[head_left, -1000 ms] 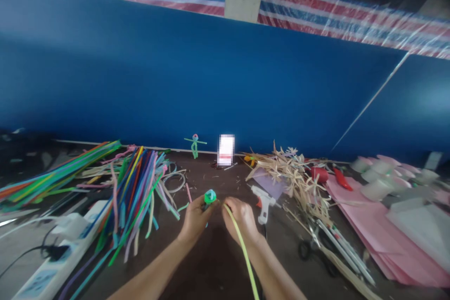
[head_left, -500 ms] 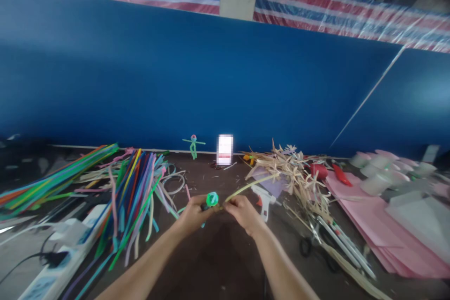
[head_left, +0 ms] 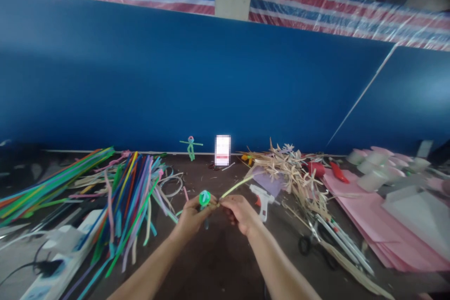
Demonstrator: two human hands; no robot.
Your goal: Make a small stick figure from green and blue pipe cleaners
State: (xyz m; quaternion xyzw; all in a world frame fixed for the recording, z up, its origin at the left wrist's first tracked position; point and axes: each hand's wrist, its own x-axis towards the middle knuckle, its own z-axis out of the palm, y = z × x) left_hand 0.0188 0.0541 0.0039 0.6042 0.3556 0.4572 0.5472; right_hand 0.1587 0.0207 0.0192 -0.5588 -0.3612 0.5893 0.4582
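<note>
Two items held above the dark surface (head_left: pixel 214 267): left hand (head_left: pixel 191 219), fingers closed on green pipe-cleaner coil (head_left: pixel 204 198); right hand (head_left: pixel 239 211), fingers pinching yellow-green strip (head_left: pixel 236 188), long axis slanting up-right from the coil.

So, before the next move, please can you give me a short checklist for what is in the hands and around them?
Left hand grip on the green pipe-cleaner coil: ok, fingers closed on it.
Right hand grip on the yellow-green strip: ok, pinched near its end.
Strip end meeting the coil: cannot tell, fingers hide it.
Hot glue gun: ok, lies beside the right hand, not touching it.
Glue gun power: cannot tell, no connection visible.
Spare pipe cleaners: ok, heaped left of the left hand.
</note>
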